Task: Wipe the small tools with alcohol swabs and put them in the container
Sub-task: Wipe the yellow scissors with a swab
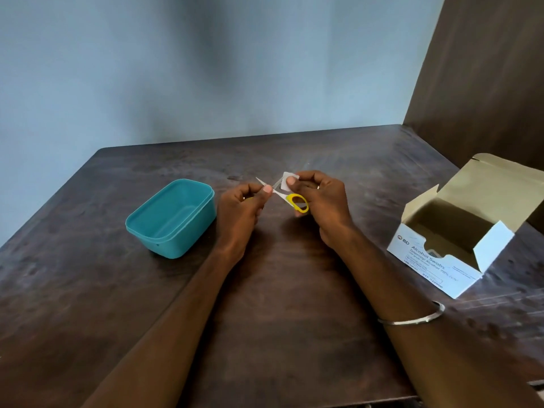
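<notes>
Our left hand (240,206) grips the yellow-handled scissors (295,201) — our right hand (319,198) pinches a swab (285,181), seemingly against one blade.

- One counter (279,304), dark brown wood.
- One teal container (172,217), with its top open and nothing seen inside.
- One pair of small scissors (290,198) with yellow handles; its two blades are spread apart.
- One white swab (285,181), a small square.
- One swab box (459,240), white card with its lid flaps open; how many swabs lie inside cannot be told.
- Two hands: one left hand (243,206) and one right hand (321,198).
- One thin metal bangle (412,318), on the right forearm.
</notes>
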